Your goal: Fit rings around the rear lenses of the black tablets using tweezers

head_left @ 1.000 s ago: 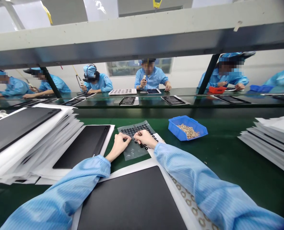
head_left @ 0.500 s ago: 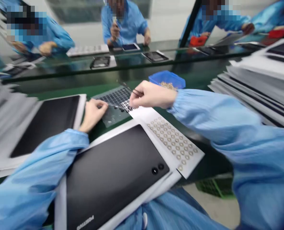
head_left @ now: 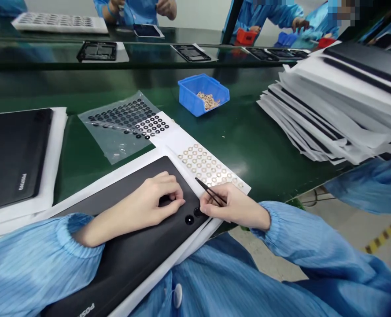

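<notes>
Tweezers [head_left: 210, 192] sit pinched in the right hand [head_left: 234, 207] by two camera rings [head_left: 189, 219], the left hand [head_left: 145, 204] curled on a black tablet [head_left: 156, 169].

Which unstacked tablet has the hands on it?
The black tablet nearest the person, two round camera lenses at its corner; the other lies left on a white sheet, untouched.

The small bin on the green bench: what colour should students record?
The bin is bright blue, seen best in the head view.
</notes>
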Tool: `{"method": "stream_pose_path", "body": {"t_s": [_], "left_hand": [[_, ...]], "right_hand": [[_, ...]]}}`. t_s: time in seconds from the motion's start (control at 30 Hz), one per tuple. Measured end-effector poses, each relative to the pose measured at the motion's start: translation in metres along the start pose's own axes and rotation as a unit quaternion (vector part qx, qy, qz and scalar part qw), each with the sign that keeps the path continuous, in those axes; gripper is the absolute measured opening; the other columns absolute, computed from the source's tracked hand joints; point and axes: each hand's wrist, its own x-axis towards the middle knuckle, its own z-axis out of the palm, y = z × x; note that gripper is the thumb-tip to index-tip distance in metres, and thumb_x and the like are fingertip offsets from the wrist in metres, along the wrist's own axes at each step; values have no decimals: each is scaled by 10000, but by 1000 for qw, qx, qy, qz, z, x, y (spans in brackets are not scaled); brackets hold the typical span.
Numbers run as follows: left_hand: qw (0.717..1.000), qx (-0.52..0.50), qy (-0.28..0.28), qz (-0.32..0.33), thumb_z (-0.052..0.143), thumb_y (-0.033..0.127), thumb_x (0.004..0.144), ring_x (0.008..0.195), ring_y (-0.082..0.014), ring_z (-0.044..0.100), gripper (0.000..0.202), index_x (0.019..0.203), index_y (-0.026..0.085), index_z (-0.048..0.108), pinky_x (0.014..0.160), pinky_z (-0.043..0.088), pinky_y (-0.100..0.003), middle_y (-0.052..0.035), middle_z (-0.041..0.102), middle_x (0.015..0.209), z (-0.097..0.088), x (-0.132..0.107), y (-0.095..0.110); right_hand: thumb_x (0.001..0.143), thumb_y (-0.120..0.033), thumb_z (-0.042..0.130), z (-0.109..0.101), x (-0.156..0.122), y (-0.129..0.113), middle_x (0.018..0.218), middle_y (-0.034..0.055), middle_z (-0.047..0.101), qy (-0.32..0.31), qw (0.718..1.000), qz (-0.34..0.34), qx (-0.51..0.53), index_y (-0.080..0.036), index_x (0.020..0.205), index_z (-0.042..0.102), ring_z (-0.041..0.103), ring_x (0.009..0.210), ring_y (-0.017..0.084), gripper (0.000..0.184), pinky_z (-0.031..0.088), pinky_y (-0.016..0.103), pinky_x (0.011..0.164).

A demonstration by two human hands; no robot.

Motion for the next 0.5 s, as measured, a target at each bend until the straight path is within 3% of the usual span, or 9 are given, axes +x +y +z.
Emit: {"method": "stream_pose_path", "body": {"t_s": [0.3, 0.5], "left_hand": [[1000, -8, 8, -4, 492, 213, 868, 705, -141, 491, 164, 732, 193, 581, 640, 377, -250, 4, 565, 710, -3, 1, 2], [1000, -5, 10, -9, 499, 212, 868, 689, -135, 482, 168, 723, 185, 580, 631, 368, -245, 9, 552, 692, -2, 0, 1]], "right_hand": [[689, -171, 579, 0, -3, -1, 412, -97, 412, -31, 997, 38, 55, -161, 644, 531, 336, 330, 23, 66, 259, 157, 344], [695, -178, 582, 3, -6, -3, 426, -88, 423, -7, 999, 33, 5, -167, 631, 542, 374, 332, 34, 76, 284, 163, 344]]}}
